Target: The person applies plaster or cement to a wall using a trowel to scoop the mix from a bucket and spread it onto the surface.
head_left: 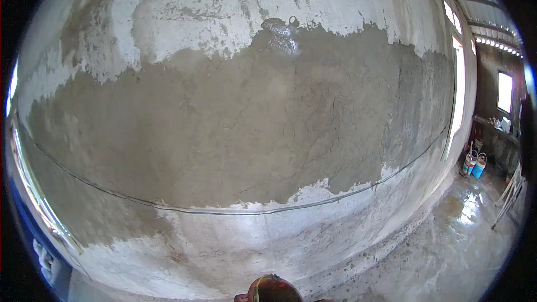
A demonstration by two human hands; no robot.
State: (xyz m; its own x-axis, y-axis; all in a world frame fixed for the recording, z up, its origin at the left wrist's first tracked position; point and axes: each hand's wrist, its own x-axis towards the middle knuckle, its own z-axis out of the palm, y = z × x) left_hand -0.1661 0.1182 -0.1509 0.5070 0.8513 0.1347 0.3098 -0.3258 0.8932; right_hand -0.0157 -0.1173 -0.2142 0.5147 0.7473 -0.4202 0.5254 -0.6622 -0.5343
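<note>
At the bottom edge shows a round, dark reddish-brown bowl-like thing (275,289) with a lighter rim, cut off by the frame. Fingers of my left hand (241,298) are at its left side and appear to grip it. A sliver at the lower edge, right of it, may be my right hand (324,300); its fingers are hidden. In front rises a wall (184,17) with a broad band of wet grey-brown plaster (251,117). Near the band's upper edge sits a glossy, fresh wet patch (283,38).
A thin cable (196,211) sags across the lower wall. On the right, a wet concrete floor (436,246) runs back to buckets (474,163), a cluttered shelf (500,126) and leaning poles (510,198). Tall window openings (457,89) break the wall there.
</note>
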